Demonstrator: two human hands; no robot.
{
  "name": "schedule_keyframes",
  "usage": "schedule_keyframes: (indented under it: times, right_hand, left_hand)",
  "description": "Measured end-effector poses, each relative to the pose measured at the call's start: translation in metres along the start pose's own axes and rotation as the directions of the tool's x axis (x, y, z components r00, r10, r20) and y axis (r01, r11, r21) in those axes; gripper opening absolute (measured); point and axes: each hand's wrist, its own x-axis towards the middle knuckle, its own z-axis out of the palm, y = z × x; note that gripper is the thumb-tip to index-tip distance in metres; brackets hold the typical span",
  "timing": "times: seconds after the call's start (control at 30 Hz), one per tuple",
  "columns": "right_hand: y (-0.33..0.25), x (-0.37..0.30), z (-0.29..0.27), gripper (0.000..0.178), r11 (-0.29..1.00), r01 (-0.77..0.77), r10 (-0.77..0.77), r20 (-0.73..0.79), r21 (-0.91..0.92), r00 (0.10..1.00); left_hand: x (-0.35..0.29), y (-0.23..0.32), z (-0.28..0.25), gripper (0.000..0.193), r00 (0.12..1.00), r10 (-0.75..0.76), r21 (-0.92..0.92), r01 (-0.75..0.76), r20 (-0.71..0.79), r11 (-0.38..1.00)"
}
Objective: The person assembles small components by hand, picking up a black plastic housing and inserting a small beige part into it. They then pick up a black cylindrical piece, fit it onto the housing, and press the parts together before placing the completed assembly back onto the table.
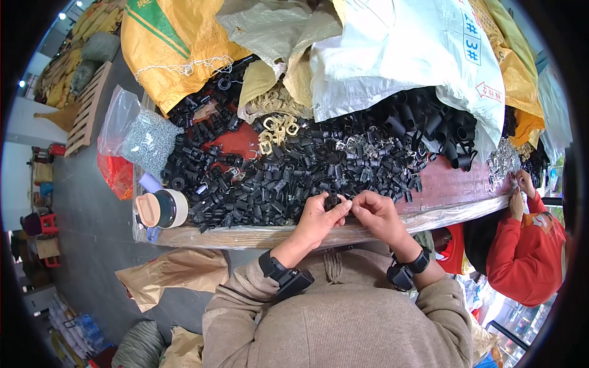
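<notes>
Above the table's front edge, my left hand point(320, 216) is closed around a small black plastic part point(332, 200), its thumb pointing toward my other hand. My right hand point(375, 211) is closed in a pinch close beside it; whatever lies between its fingertips is too small to make out. Just beyond both hands spreads a heap of small black plastic pieces point(264, 190). Shiny metal clips point(353, 144) lie among them. Farther back is a cluster of brass-coloured fittings point(277, 130).
A white woven sack point(392, 55) spills black tubes point(451, 122); a yellow sack point(175, 55) stands back left. On the left are a clear bag of screws point(150, 144) and a lidded cup point(167, 208). A person in red point(527, 251) works at the right beside metal pieces point(503, 162).
</notes>
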Motion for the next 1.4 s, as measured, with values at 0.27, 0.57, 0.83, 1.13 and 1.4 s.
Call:
schedule_keyframes:
  times: [0.27,0.57,0.83,1.13,1.4]
  right_hand:
    - [-0.004,0.001,0.005,0.009,0.876,0.300,-0.347,-0.060,-0.377,0.936]
    - [0.005,-0.001,0.002,0.007,0.858,-0.216,0.169,0.142,0.466,0.975]
    - [0.005,0.000,0.006,0.011,0.670,-0.317,0.268,0.180,0.672,0.947]
    - [0.000,0.001,0.009,0.011,0.700,-0.296,0.244,0.172,0.651,0.955]
    - [-0.003,-0.005,0.011,0.009,0.990,0.005,0.011,-0.117,0.138,0.993]
  left_hand:
    - [-0.001,-0.001,0.002,0.011,0.997,-0.054,-0.089,0.049,-0.057,0.995]
    - [-0.002,-0.001,0.001,0.011,0.990,0.140,0.132,-0.140,0.009,0.981]
    - [-0.003,0.005,0.004,0.012,0.905,0.424,0.470,-0.384,0.023,0.795]
    - [-0.001,0.004,0.008,0.012,0.801,0.598,0.613,-0.456,-0.034,0.645]
    - [0.000,0.002,0.017,0.018,0.948,0.276,0.269,-0.227,-0.160,0.936]
